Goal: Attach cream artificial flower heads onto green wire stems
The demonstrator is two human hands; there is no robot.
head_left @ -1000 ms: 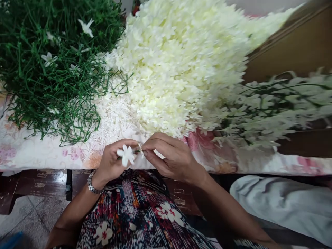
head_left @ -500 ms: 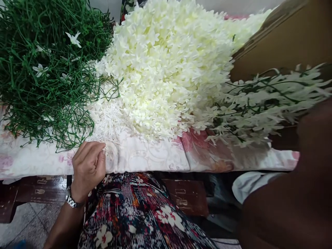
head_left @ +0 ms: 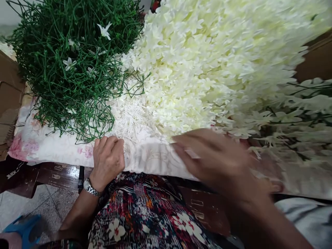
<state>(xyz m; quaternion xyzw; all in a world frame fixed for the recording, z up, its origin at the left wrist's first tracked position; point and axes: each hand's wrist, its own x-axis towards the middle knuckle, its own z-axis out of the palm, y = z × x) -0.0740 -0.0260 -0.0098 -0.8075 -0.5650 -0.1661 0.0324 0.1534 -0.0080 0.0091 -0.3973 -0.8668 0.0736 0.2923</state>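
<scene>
Where the cloth-covered table [head_left: 59,148] meets the person's lap, two bare hands are recorded.

Left hand [head_left: 109,157]: at the front edge, back uppermost, fingers curled inward; whether anything is pinched beneath cannot be told. Wears a metal-banded wristwatch [head_left: 90,187].

Right hand [head_left: 212,152]: blurred, over the front of the cloth, fingertips just short of the blossoms; fingers drawn together, contents, if any, not readable.

Green artificial stems [head_left: 75,83]: one tangled mound, left, its lowest strands just beyond the left hand; a few loose white blossoms [head_left: 104,31] lie caught in it.

White artificial flower heads [head_left: 192,72]: large heap, centre to right, directly beyond the right hand.

White thread-like pieces [head_left: 131,117]: small pile between the two, slightly overlapped by green strands.

White-flowered sprays [head_left: 298,117]: at far right, laid mostly lengthwise, presumably to limit tangling.

Cardboard [head_left: 317,57]: brown, behind the sprays, perhaps serving as a backstop.

Arrangement: sorted largely by kind, probably so that each part lies within easy reach; the near strip of cloth seems kept as working room.
</scene>
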